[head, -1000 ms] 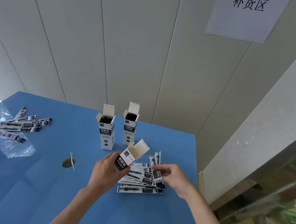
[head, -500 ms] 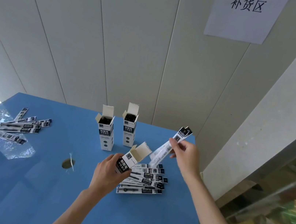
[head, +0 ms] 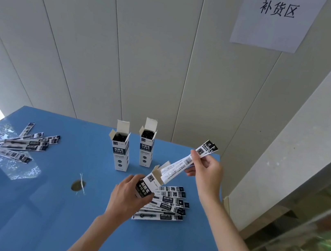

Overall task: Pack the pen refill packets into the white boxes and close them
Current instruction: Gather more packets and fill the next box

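Note:
My left hand (head: 128,195) grips a white box (head: 149,184), tilted with its open top flaps toward the right. My right hand (head: 207,170) pinches refill packets (head: 182,164) by their upper end; their lower end sits at the mouth of the held box. Under the hands a pile of refill packets (head: 167,205) lies flat on the blue table (head: 60,217). Two more white boxes stand upright behind, one on the left (head: 121,151) and one on the right (head: 147,144), both with open lids and dark contents.
Another loose heap of refill packets (head: 22,143) lies at the table's far left. A small round hole with a white tie (head: 78,185) sits mid-table. A panelled wall with a paper sign (head: 275,19) stands behind; cluttered shelving (head: 316,233) is at right.
My right hand picked packets off the pile, lifted them up and right, then brought their lower end down to the open box in my left hand.

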Tool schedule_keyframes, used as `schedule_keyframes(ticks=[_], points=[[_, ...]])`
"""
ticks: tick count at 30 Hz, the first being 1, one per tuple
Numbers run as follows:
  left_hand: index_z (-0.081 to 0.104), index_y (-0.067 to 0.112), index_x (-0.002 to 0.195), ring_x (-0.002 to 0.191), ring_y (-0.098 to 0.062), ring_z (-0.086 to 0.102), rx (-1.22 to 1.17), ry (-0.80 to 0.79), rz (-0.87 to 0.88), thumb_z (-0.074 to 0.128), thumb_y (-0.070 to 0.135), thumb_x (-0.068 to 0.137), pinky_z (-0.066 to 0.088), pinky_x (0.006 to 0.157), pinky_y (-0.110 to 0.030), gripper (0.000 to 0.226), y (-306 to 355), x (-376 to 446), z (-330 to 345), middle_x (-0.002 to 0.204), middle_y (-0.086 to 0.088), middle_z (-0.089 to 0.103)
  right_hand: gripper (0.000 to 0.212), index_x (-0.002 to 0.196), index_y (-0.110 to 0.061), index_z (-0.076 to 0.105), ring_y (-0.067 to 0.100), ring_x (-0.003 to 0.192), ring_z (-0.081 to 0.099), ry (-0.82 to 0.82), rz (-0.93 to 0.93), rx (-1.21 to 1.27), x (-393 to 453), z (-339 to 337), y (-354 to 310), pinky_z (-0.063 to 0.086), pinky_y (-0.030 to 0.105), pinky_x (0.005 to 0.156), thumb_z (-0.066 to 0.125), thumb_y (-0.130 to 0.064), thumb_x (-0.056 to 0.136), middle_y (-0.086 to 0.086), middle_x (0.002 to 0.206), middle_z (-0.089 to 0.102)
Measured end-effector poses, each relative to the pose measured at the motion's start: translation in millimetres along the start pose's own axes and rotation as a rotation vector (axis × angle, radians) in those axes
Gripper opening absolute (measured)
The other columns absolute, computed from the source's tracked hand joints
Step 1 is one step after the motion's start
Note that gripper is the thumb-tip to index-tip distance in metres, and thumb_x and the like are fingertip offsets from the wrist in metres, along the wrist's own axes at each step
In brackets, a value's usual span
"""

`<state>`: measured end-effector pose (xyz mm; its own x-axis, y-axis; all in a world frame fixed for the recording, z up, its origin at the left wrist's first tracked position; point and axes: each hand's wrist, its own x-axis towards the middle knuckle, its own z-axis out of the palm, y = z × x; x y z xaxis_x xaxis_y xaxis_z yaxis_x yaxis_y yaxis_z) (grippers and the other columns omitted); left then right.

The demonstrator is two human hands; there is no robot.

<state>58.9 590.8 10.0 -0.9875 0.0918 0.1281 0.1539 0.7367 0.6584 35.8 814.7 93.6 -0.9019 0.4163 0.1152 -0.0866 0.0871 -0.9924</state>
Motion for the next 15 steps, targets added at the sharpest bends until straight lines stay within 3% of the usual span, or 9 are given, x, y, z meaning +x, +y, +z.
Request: schedule_keyframes(ticks=[4,7,15], points=[[0.056,0.042,0.122,0.091,-0.002,0.057,-0.03,0.006,0.051,0.07,0.058,0.073,0.048,0.07,-0.018,0.053,6.2,-1.7,-0.8,0.101,0.023,0.058,0.028,0.078,-0.004,0.068,0.029,0.049,0.068,0.04,-0.014,-0.035,-1.9,5.8,4.0,0.058,0.039,0.049,0.07,-0.028,0.093,0.008,0.063,0.072],[0.056,0.041,0.122,0.093,-0.003,0.058,-0.062,0.024,0.049,0.067,0.062,0.072,0.052,0.071,-0.023,0.056,7.8,-1.3,-0.9,0.103,0.022,0.059,0.03,0.076,-0.005,0.066,0.025,0.047,0.067,0.055,-0.053,-0.082,-3.4,9.0,4.6,0.056,0.038,0.047,0.07,-0.03,0.093,0.006,0.062,0.071],[0.058,0.039,0.118,0.09,-0.001,0.058,-0.062,0.058,0.017,0.073,0.059,0.073,0.053,0.069,-0.024,0.051,6.9,5.2,-5.9,0.1,0.023,0.058,0.027,0.073,-0.017,0.07,0.018,0.054,0.065,-0.27,-0.014,-0.218,-1.1,10.8,9.7,0.056,0.035,0.055,0.071,-0.038,0.091,0.004,0.067,0.072]])
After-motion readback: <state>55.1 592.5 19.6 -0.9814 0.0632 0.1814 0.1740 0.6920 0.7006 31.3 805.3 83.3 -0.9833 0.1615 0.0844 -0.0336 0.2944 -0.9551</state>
